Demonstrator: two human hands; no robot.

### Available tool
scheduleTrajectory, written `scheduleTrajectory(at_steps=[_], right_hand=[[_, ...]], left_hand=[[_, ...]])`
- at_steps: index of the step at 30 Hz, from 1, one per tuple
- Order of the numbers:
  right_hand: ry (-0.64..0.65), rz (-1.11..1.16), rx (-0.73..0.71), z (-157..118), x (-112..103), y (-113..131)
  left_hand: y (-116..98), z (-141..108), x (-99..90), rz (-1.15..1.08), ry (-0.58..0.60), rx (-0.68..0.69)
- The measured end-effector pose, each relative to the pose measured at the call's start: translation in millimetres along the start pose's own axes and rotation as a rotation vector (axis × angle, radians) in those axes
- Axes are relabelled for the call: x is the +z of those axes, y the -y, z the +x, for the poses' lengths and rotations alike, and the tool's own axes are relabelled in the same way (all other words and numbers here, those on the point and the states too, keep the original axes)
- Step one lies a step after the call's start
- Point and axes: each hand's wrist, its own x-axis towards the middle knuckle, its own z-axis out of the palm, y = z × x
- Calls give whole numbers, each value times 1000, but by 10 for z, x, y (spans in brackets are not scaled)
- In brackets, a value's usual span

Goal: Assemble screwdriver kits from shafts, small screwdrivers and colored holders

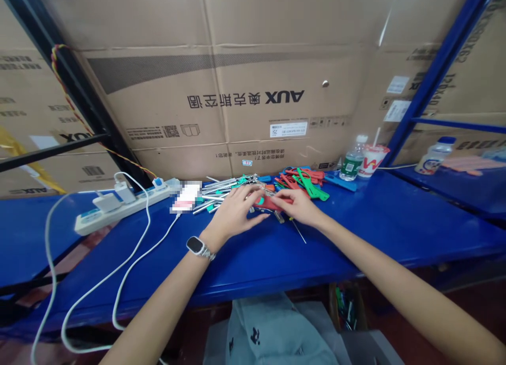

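My left hand (237, 209), with a watch (196, 245) on the wrist, reaches over the near side of a pile of parts. Its fingers are stretched out and the thumb stands apart. My right hand (299, 205) has thumb and fingers closed at the end of a red plastic piece (268, 202), which lies between the two hands. Part of that piece is hidden by the fingers. Metal rods with green ends (221, 188) lie beyond my left hand. Red and green plastic pieces (306, 180) are heaped beyond my right. A thin screwdriver-like rod (299, 232) lies just below it.
A white power strip (130, 207) with chargers and cables sits at left, beside a blurred-out phone (186, 197). At the back right stand a water bottle (353, 162) and a red-and-white cup (371, 160). A large cardboard box (245, 69) walls off the back of the blue table (253, 265).
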Motion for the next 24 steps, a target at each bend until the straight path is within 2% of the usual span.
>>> scheduleTrajectory(at_steps=[3,5,7,9,11,13,17,20,24], right_hand=[[113,-61,-65,-109,210,80],[167,-153,-111,-180,266,115],[157,-223,-161,-237,253,119],[55,-267,-175,-276,183,93],[-89,-346,-112,-300,85,51],[-153,-473,19,-319,-1,11],[-56,-645,256,-350,-47,-18],[-23,-719,272,-354,-23,-16],[-45,-808,250,-339,-15,-29]], left_hand=[[-92,-150,-8,-58,125,-55],[-111,-257,-20,-119,170,-89],[-115,-347,-37,-145,205,-97],[-120,-410,-49,-106,233,-87],[-130,-445,-46,-41,255,-63],[-143,-454,-32,6,262,-50],[-158,-419,4,21,271,-55],[-160,-385,30,-24,312,-61],[-166,-360,78,-76,319,-91]])
